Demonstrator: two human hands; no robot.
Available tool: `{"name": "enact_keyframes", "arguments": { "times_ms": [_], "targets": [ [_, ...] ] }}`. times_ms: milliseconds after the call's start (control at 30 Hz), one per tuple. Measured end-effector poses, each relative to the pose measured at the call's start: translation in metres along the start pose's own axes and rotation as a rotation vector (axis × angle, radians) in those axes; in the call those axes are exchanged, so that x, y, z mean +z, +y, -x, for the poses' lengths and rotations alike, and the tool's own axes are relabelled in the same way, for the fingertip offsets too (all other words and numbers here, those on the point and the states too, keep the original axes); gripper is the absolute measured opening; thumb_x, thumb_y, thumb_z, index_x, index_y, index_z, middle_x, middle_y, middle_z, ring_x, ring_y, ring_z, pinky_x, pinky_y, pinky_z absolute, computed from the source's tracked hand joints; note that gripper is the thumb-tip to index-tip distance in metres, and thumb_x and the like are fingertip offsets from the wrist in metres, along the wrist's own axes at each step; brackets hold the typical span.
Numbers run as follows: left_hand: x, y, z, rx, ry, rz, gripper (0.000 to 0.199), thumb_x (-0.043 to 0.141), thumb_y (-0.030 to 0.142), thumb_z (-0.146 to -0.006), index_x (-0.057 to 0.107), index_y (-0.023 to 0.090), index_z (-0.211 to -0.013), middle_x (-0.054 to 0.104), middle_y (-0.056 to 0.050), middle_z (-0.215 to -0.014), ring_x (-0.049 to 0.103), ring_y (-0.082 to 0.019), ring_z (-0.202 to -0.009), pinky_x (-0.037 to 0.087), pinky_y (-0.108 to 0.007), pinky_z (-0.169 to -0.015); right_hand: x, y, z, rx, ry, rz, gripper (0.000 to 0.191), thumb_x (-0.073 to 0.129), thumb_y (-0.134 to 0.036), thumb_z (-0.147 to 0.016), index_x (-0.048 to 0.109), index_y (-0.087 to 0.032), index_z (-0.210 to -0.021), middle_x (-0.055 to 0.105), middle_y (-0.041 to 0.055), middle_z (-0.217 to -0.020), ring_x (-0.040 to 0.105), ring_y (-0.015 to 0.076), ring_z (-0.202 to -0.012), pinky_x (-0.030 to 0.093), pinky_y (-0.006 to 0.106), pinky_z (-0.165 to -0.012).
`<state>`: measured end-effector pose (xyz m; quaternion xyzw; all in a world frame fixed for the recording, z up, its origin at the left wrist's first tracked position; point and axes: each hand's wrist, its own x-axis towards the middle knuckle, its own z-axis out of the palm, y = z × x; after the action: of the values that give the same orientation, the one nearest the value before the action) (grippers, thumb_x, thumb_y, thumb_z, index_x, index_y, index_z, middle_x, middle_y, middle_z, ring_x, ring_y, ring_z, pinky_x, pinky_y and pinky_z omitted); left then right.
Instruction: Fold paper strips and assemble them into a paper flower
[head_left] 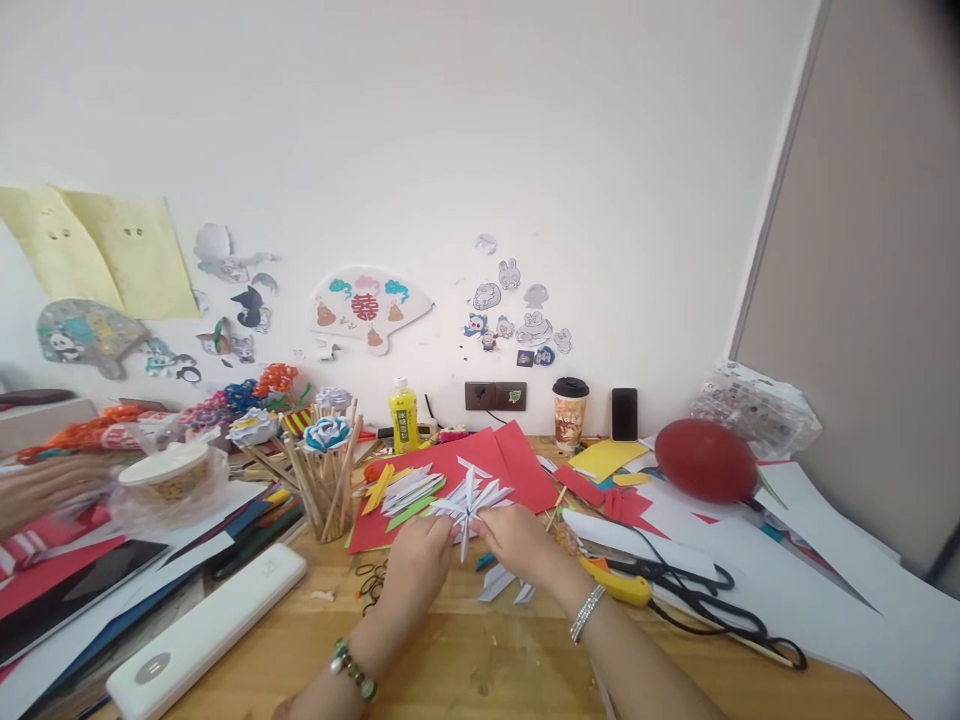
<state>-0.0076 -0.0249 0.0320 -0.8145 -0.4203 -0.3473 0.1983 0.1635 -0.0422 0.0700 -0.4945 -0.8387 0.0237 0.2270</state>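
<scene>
A wooden bench carries overlapping red paper sheets. At the sheets' near edge, the left hand and right hand pinch a spiky white folded-paper star in their fingers; a red oval balloon lies right of the sheets.

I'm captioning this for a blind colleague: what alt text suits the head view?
A person's left hand and right hand hold a spiky white folded-paper piece over a cluttered brown wooden table. Beyond the piece are red paper sheets and an upright yellow plastic bottle.
</scene>
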Motion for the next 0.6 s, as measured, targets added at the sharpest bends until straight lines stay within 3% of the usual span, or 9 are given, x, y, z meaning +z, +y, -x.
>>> {"name": "enact_keyframes", "arguments": {
  "times_ms": [133, 300, 467, 600],
  "targets": [
    [0.0002, 0.0012, -0.0025, -0.001, -0.031, 0.021, 0.032, 0.031, 0.024, -0.089, 0.056, 0.019, -0.07, 0.062, -0.006, -0.065, 0.057, -0.018, -0.061, 0.038, -0.027, -0.056, -0.0015, 0.0009, -0.0005, -0.024, -0.002, 0.064, 0.033, 0.035, -0.031, -0.092, 0.062, -0.017, -0.079, 0.066, 0.0056, -0.074, 0.057, 0.0154, -0.065, 0.031, 0.024, -0.056],
    [0.0014, 0.0019, -0.0012, -0.044, -0.066, -0.028, 0.03, 0.033, 0.02, -0.086, 0.053, 0.019, -0.064, 0.058, -0.003, -0.054, 0.055, -0.017, -0.053, 0.035, -0.025, -0.051, 0.0004, 0.001, 0.0008, -0.03, -0.036, 0.041, 0.032, 0.035, -0.033, -0.092, 0.061, -0.017, -0.083, 0.066, 0.0061, -0.077, 0.059, 0.016, -0.067, 0.031, 0.024, -0.054],
    [-0.0019, 0.0062, -0.0008, -0.056, -0.157, 0.05, 0.027, 0.032, 0.023, -0.088, 0.055, 0.02, -0.074, 0.062, -0.003, -0.059, 0.056, -0.016, -0.052, 0.035, -0.023, -0.048, -0.0023, 0.0034, 0.0009, -0.035, -0.037, 0.056, 0.033, 0.034, -0.03, -0.092, 0.062, -0.017, -0.08, 0.067, 0.0065, -0.077, 0.059, 0.0163, -0.068, 0.032, 0.024, -0.057],
    [0.0003, 0.0056, 0.0, -0.057, -0.17, 0.02, 0.023, 0.035, 0.023, -0.087, 0.054, 0.019, -0.075, 0.063, -0.004, -0.061, 0.058, -0.018, -0.056, 0.036, -0.024, -0.05, -0.0072, 0.0064, 0.0023, -0.018, -0.047, 0.052, 0.035, 0.033, -0.036, -0.092, 0.062, -0.018, -0.083, 0.066, 0.0061, -0.076, 0.058, 0.0167, -0.067, 0.03, 0.024, -0.054]
  ]
}}
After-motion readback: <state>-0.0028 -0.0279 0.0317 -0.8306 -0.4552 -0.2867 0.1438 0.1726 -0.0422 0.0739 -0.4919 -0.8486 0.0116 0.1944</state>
